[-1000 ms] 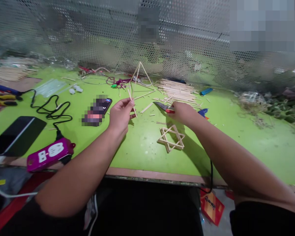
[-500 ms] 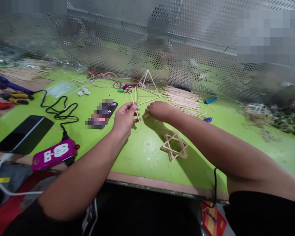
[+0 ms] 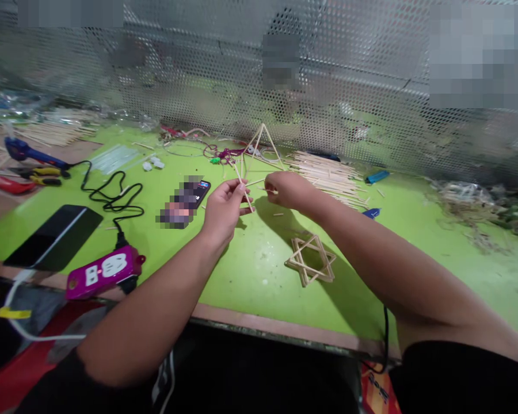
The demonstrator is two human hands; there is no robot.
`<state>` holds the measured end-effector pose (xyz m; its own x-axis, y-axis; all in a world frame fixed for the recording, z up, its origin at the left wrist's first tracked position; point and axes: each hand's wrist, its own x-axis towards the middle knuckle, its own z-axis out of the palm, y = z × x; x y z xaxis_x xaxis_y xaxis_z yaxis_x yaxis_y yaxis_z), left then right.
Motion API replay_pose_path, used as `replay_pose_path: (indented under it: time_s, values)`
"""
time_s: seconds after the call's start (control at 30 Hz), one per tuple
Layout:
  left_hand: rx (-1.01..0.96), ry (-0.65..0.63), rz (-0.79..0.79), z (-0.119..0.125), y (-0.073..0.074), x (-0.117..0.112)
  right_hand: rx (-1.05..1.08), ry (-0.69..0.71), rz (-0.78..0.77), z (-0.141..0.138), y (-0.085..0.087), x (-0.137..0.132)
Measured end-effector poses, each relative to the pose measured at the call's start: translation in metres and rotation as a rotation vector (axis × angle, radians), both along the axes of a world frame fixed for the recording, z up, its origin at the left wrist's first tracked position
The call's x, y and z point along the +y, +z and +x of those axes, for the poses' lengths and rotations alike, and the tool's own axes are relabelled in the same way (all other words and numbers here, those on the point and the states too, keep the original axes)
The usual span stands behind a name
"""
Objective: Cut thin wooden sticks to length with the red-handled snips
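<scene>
well, the left hand (image 3: 224,211) is nearly closed, its fingertips (image 3: 242,187) pinching one thin wooden stick (image 3: 238,171) that slants across them, its lower end poking out below the grip. the right hand (image 3: 288,191) is bunched into a narrow pinch just beside it, with what looks like one short stick (image 3: 271,191) at its fingertips. the two hands are close but not touching, out over the middle of the green counter (image 3: 259,282).

just past them, toward the back edge, one stick pyramid frame (image 3: 261,146) stands upright. to its right lies one large pile of loose sticks (image 3: 328,177), and a blue lighter (image 3: 377,177) sits beyond that. nearer the front edge, right of the hands, one star frame (image 3: 311,260) of two crossed stick triangles lies flat.

left of the hands are two phones: a small one with a blurred screen (image 3: 183,201) and a larger black one (image 3: 54,237) near the front left corner. one magenta power strip (image 3: 103,271) sits at the front edge, with a black cable (image 3: 112,195) looping away from it. by the left edge lie one blue glue gun (image 3: 32,154) and one yellow-handled pair of pliers (image 3: 41,171). a perforated metal screen (image 3: 328,69) runs along the back edge.
</scene>
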<state>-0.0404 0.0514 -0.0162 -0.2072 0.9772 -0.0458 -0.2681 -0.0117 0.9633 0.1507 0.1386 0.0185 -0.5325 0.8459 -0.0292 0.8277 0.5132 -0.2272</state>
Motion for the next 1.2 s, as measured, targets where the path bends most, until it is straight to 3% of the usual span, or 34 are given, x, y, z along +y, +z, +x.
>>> replay_pose_path:
  time_s: [0.17, 0.27, 0.4, 0.63, 0.9, 1.2]
  values:
    - [0.162, -0.304, 0.045, 0.004, 0.000, -0.009, 0.434, -0.145, -0.178, 0.029, 0.001, -0.040]
    - [0.220, -0.391, 0.078, 0.008, -0.003, -0.012, 0.613, -0.162, -0.313, 0.040, -0.001, -0.074]
    - [0.263, -0.486, 0.106, 0.011, -0.008, -0.015, 0.735, -0.198, -0.372, 0.043, -0.007, -0.100]
    - [0.212, -0.465, 0.079, 0.014, -0.012, -0.017, 0.758, -0.244, -0.407, 0.041, -0.017, -0.102]
    - [0.067, -0.480, -0.030, 0.020, -0.013, -0.018, 0.715, -0.230, -0.460, 0.039, -0.013, -0.104]
    - [0.256, -0.395, 0.059, 0.018, -0.015, -0.018, 0.596, -0.263, -0.377, 0.037, -0.010, -0.104]
